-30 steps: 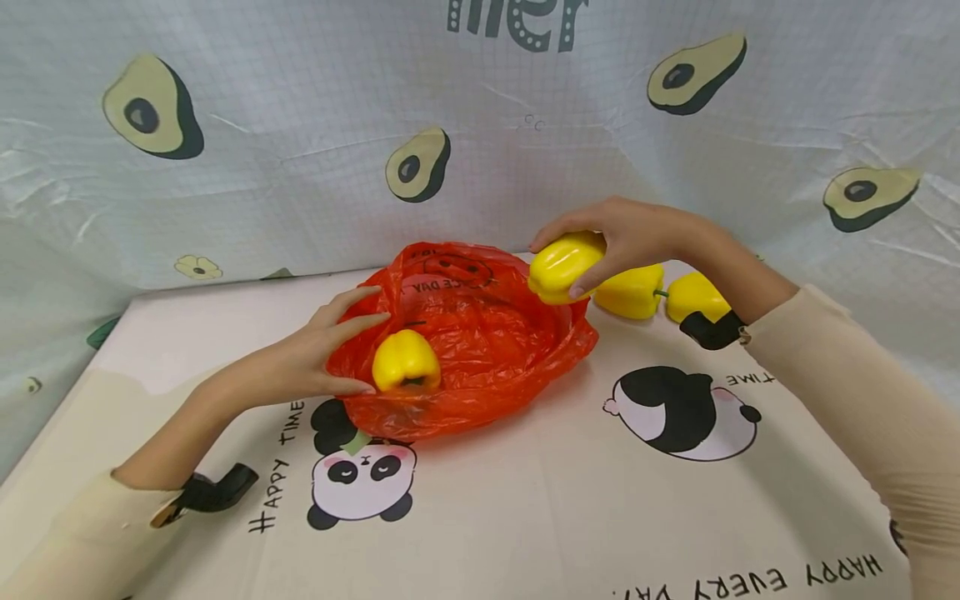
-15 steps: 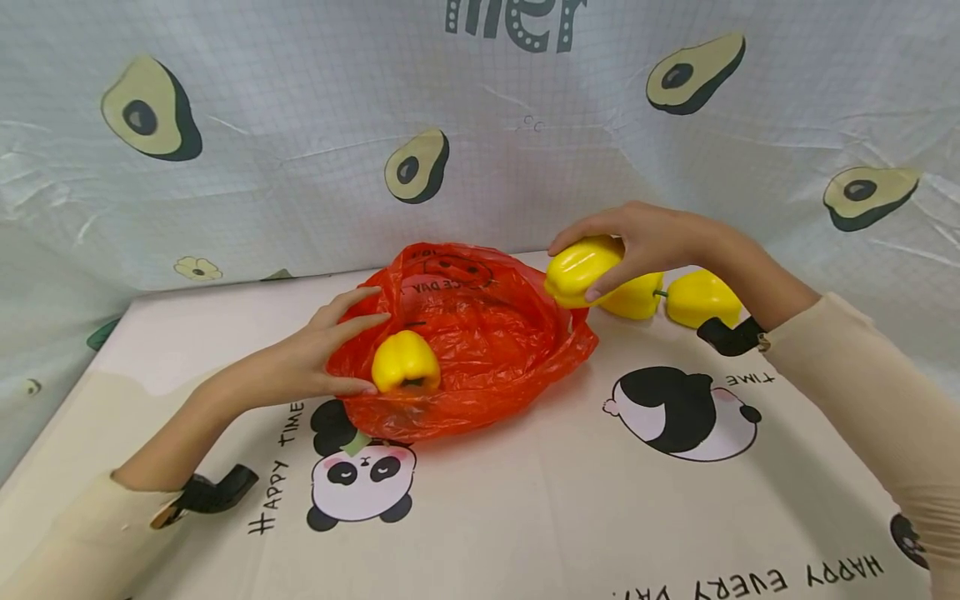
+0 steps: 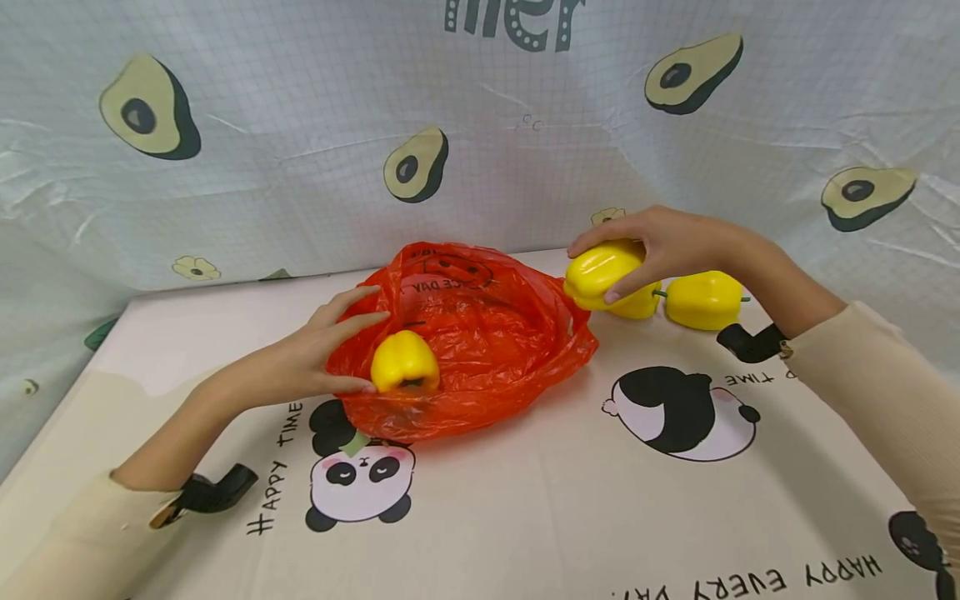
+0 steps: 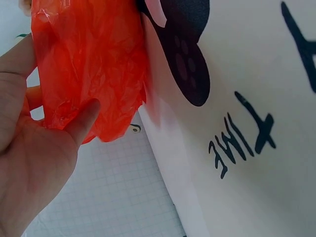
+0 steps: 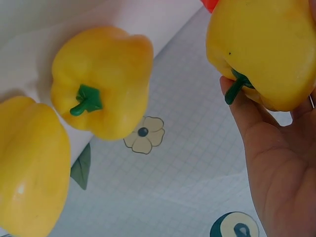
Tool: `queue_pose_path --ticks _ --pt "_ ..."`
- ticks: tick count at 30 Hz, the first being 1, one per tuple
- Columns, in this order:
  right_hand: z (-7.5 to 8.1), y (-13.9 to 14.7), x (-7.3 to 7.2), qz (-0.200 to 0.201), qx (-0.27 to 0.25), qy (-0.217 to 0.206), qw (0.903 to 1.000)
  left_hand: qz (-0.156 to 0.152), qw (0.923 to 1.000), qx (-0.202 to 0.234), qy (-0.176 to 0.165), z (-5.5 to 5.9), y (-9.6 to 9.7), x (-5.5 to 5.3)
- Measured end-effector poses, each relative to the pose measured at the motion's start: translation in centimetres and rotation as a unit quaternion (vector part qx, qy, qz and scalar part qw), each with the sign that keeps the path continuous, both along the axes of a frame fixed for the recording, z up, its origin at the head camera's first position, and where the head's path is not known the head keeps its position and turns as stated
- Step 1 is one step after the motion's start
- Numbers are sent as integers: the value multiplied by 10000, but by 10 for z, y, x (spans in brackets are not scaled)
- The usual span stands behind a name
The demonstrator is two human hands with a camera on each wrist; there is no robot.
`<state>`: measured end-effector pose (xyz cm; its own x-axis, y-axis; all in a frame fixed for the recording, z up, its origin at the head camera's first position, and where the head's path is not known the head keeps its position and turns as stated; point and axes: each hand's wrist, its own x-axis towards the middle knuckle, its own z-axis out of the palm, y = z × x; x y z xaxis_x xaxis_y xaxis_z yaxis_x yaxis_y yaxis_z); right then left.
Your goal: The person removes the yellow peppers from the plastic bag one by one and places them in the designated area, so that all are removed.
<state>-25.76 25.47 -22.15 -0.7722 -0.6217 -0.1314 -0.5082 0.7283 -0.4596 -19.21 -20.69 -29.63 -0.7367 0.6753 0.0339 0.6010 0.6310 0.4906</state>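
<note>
A red plastic bag (image 3: 480, 408) lies with its mouth open on the table, one yellow bell pepper (image 3: 405, 361) inside at its left. My left hand (image 3: 311, 358) holds the bag's left side, fingers spread along the edge; in the left wrist view its thumb presses the red film. With my right hand (image 3: 671, 246) I grip another yellow bell pepper (image 3: 598, 273) just off the bag's right rim, its green stem facing the wrist camera. Behind it are two more peppers, one partly hidden (image 3: 637, 305) and one farther right (image 3: 703, 300).
The pale tablecloth (image 3: 525, 517) carries printed pandas and lettering. A white curtain (image 3: 300, 100) with avocado prints rises directly behind the bag and the peppers.
My right hand has moved steadily to the right with its pepper, away from the bag's mouth, and now covers more of the pepper behind. The left hand and the bag have stayed put.
</note>
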Motion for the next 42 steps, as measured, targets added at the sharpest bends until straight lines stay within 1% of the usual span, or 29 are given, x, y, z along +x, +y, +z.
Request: queue_pose_path --ticks 9,16,28,35,42 --pt "1 1 0 -7 -11 43 10000 31 10000 -13 17 -3 -3 0" --pt "1 7 2 -28 7 138 9999 95 9999 -77 43 -4 -5 0" --pt "-1 22 8 -269 199 184 9993 198 9998 -84 -60 -3 -6 3" --pt "-1 29 13 -261 320 337 9986 168 9998 -105 44 -4 -7 3" --pt "-7 33 20 -190 436 537 9974 213 9997 -112 -51 -5 -8 3"
